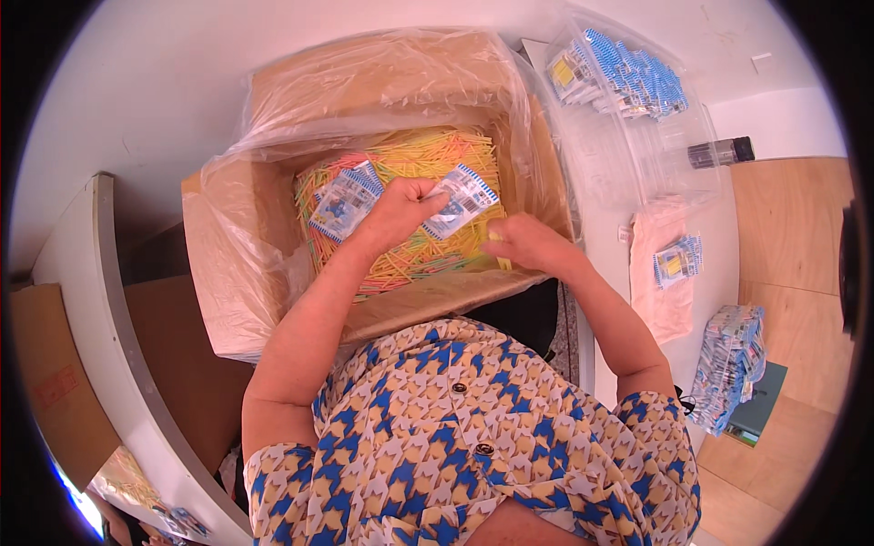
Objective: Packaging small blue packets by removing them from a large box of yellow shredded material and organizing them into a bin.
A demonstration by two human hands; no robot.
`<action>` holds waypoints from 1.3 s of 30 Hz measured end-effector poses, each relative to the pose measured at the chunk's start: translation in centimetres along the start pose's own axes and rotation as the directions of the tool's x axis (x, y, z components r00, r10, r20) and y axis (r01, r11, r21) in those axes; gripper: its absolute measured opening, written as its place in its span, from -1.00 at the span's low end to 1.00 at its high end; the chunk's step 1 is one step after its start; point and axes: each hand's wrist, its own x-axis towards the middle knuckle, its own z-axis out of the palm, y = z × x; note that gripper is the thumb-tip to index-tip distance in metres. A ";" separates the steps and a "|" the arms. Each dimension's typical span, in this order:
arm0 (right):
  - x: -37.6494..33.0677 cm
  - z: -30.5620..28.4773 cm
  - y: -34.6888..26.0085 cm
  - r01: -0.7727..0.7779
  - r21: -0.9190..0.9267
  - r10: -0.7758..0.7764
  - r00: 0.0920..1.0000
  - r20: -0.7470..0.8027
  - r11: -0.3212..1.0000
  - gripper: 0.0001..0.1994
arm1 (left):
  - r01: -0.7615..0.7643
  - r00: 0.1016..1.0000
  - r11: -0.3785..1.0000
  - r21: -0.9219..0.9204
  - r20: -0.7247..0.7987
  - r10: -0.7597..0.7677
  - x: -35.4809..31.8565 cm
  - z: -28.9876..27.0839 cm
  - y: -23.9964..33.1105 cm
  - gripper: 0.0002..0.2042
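Note:
My left hand pinches a small clear packet with blue-striped ends over an open carton. Just right of it, my right hand is closed on a few thin yellow sticks, partly hidden by the fingers. Below both hands lies a deep heap of thin sticks in yellow, orange, pink and green. More of these blue-and-clear packets rest on the heap to the left of my left hand.
A clear plastic liner drapes over the cardboard carton. To the right stand clear bins with stacked packets, a pink cloth bearing filled packets, and a bundle of packets. A dark-capped bottle lies beyond.

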 end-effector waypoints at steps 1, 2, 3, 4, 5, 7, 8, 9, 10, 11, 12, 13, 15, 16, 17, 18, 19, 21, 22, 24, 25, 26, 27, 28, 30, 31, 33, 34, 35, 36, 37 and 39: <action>-0.3 0.2 -0.2 0.006 -0.018 -0.007 1.000 -0.016 1.000 -0.72 | 0.002 1.000 1.000 0.001 0.003 -0.002 -0.1 -0.1 0.0 -0.90; -0.3 0.1 -0.4 0.019 -0.041 -0.020 0.999 -0.030 0.999 -0.72 | -0.049 0.998 0.995 0.086 -0.027 0.051 -0.2 -0.6 0.2 -0.92; -0.3 -0.6 -0.4 0.023 -0.044 -0.025 0.999 -0.030 0.999 -0.72 | -0.096 0.993 0.980 0.172 -0.052 0.106 -0.3 -0.9 0.4 -0.94; -0.3 -1.7 -0.5 0.007 0.199 0.023 0.989 -0.147 0.980 -0.73 | -0.099 0.992 0.980 0.173 -0.055 0.110 0.0 -1.1 0.3 -0.94; -0.3 -2.8 -1.0 0.020 0.430 0.095 0.966 -0.243 0.903 -0.74 | -0.135 0.985 0.981 0.139 -0.087 0.148 0.2 -1.3 -0.1 -0.94; -0.4 -5.6 -3.9 0.001 0.663 0.189 0.958 -0.214 0.748 -0.76 | -0.171 0.976 0.980 0.104 -0.117 0.183 0.1 -1.3 -0.4 -0.93; -0.3 -6.7 -5.2 -0.008 0.845 0.276 0.947 -0.166 0.535 -0.78 | -0.215 0.969 0.975 0.051 -0.116 0.220 0.0 -1.3 -0.3 -0.91; 0.1 -7.2 -6.1 -0.005 0.844 0.277 0.946 -0.170 0.537 -0.78 | -0.259 0.959 0.966 -0.001 -0.117 0.257 0.0 -1.2 -0.1 -0.89; 0.6 -7.4 -7.1 0.037 0.891 0.276 0.944 -0.179 0.452 -0.80 | -0.262 0.959 0.965 0.000 -0.115 0.261 0.1 -1.1 0.0 -0.89; 1.0 -7.4 -7.7 0.078 0.929 0.275 0.943 -0.186 0.362 -0.82 | -0.260 0.962 0.965 -0.026 -0.090 0.256 0.0 -0.9 0.2 -0.88; 1.4 -7.3 -7.8 0.079 0.928 0.275 0.943 -0.188 0.364 -0.82 | -0.256 0.965 0.965 -0.053 -0.066 0.253 -0.1 -0.8 0.3 -0.86; 1.9 -7.2 -7.9 0.069 0.924 0.260 0.949 -0.177 0.376 -0.82 | -0.259 0.965 0.964 -0.054 -0.066 0.255 -0.2 -0.6 0.6 -0.86; 2.5 -6.9 -7.8 0.057 0.918 0.245 0.956 -0.164 0.393 -0.81 | -0.257 0.966 0.966 -0.021 -0.018 0.256 -0.4 -0.5 1.2 -0.83; 2.6 -6.8 -7.7 0.058 0.904 0.264 0.947 -0.185 0.424 -0.79 | -0.259 0.966 0.965 -0.024 -0.019 0.259 -0.3 -0.5 1.2 -0.83; 2.7 -6.7 -7.7 0.057 0.888 0.281 0.938 -0.204 0.455 -0.76 | -0.253 0.967 0.967 -0.015 0.001 0.253 -0.3 -0.6 1.2 -0.83; 2.9 -6.6 -7.6 0.055 0.887 0.279 0.939 -0.203 0.459 -0.76 | -0.247 0.969 0.969 -0.006 0.021 0.247 -0.3 -0.7 1.1 -0.83; 3.0 -6.6 -7.4 0.064 0.850 0.275 0.931 -0.239 0.524 -0.76 | -0.249 0.968 0.968 -0.010 0.018 0.249 -0.4 -0.7 1.1 -0.83; 3.2 -6.6 -7.2 0.071 0.806 0.269 0.922 -0.278 0.587 -0.75 | -0.241 0.970 0.971 -0.001 0.033 0.241 -0.4 -0.7 1.2 -0.84; 3.3 -6.6 -7.1 0.094 0.781 0.255 0.915 -0.313 0.618 -0.77 | -0.243 0.969 0.970 -0.003 0.034 0.243 -0.5 -0.7 1.3 -0.84; 3.5 -6.5 -6.9 0.118 0.751 0.241 0.905 -0.350 0.650 -0.78 | -0.240 0.970 0.971 0.019 0.041 0.239 -0.5 -0.8 1.4 -0.83; 3.6 -6.5 -6.8 0.155 0.632 0.175 0.887 -0.428 0.759 -0.77 | -0.242 0.970 0.970 0.018 0.043 0.241 -0.3 -0.9 1.3 -0.83; 3.6 -6.5 -6.8 0.187 0.496 0.096 0.866 -0.491 0.848 -0.77 | -0.233 0.971 0.972 0.017 0.060 0.232 -0.2 -1.1 1.0 -0.84; 3.7 -6.4 -6.9 0.187 0.495 0.095 0.866 -0.490 0.848 -0.77 | -0.225 0.972 0.974 0.016 0.077 0.223 -0.1 -1.2 0.8 -0.84; 3.8 -6.4 -7.0 0.200 0.436 0.060 0.856 -0.514 0.877 -0.73 | -0.225 0.972 0.974 0.016 0.076 0.223 -0.1 -1.3 0.7 -0.84; 3.8 -6.4 -7.1 0.213 0.374 0.024 0.843 -0.537 0.903 -0.69 | -0.195 0.979 0.981 0.008 0.067 0.194 -0.1 -1.3 0.7 -0.86; 3.8 -6.4 -7.1 0.201 0.358 0.017 0.853 -0.522 0.912 -0.74 | -0.197 0.978 0.980 0.009 0.067 0.196 -0.1 -1.3 0.8 -0.86; 3.8 -6.0 -7.4 0.191 0.343 0.009 0.862 -0.506 0.920 -0.79 | -0.174 0.984 0.984 0.028 0.033 0.173 -0.2 -1.3 0.7 -0.87; 3.7 -5.8 -8.0 0.232 0.305 -0.048 0.861 -0.507 0.924 -0.81 | -0.175 0.984 0.984 0.030 0.032 0.174 -0.2 -1.4 0.6 -0.87; 3.6 -5.6 -8.3 0.272 0.266 -0.107 0.856 -0.505 0.925 -0.83 | -0.164 0.985 0.986 -0.017 0.049 0.165 -0.2 -1.4 0.5 -0.86; 3.4 -5.5 -8.4 0.275 0.264 -0.110 0.856 -0.505 0.924 -0.83 | -0.152 0.985 0.986 -0.063 0.066 0.156 -0.2 -1.4 0.4 -0.85; 3.2 -5.5 -8.3 0.280 0.326 -0.092 0.867 -0.489 0.903 -0.83 | -0.154 0.985 0.986 -0.062 0.064 0.158 -0.3 -1.4 0.3 -0.85; 2.8 -5.5 -8.1 0.286 0.389 -0.078 0.879 -0.470 0.876 -0.81 | -0.158 0.983 0.985 -0.074 0.080 0.163 -0.3 -1.4 0.0 -0.84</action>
